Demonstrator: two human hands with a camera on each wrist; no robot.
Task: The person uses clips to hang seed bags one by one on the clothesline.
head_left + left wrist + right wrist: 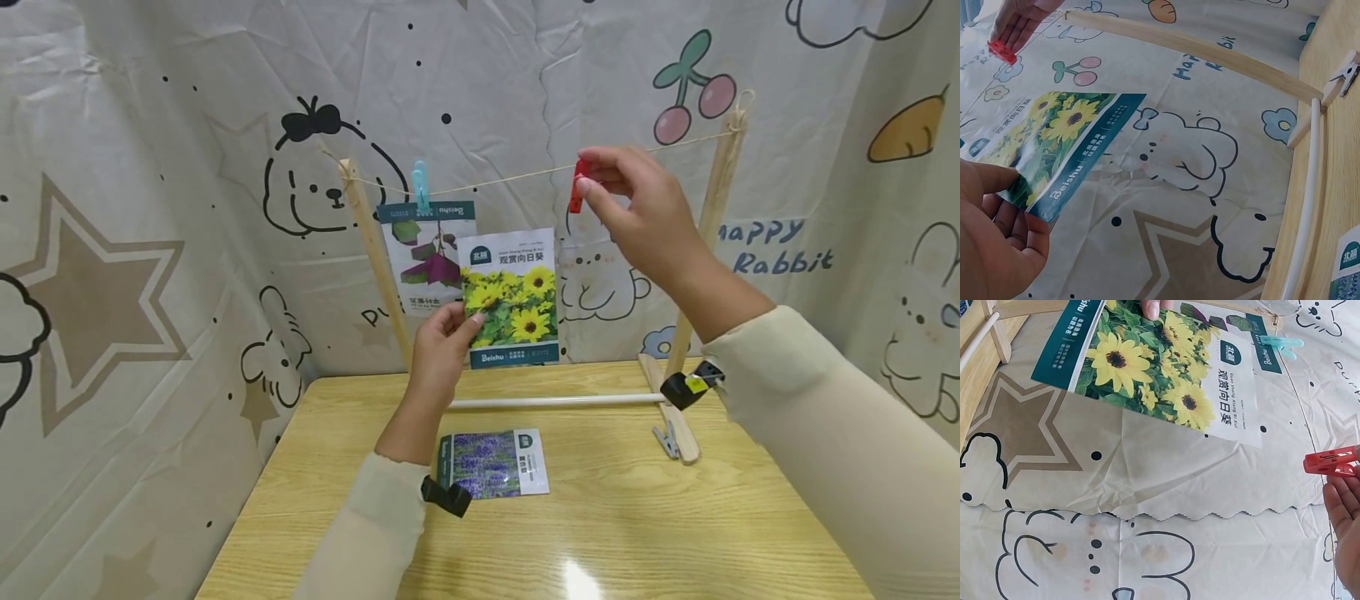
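My left hand (442,346) pinches a sunflower seed packet (517,308) by its left edge, thumb in front, and holds it upright below the string (510,177). Up at the string, my right hand (645,208) pinches a red clothespin (577,185) between thumb and fingers. In the right wrist view the red clothespin (1332,462) is beside the string, apart from the packet (1154,369). A blue clothespin (421,185) holds another seed packet (427,258), with a purple plant printed upside down, on the string; the sunflower packet partly covers it.
Two wooden posts (723,175) carry the string, with a white rod (555,402) low between them. A purple-flower packet (491,464) lies on the table (600,517). A grey clothespin (666,439) is at the right post's wooden foot (684,437). A printed cloth (480,75) hangs behind.
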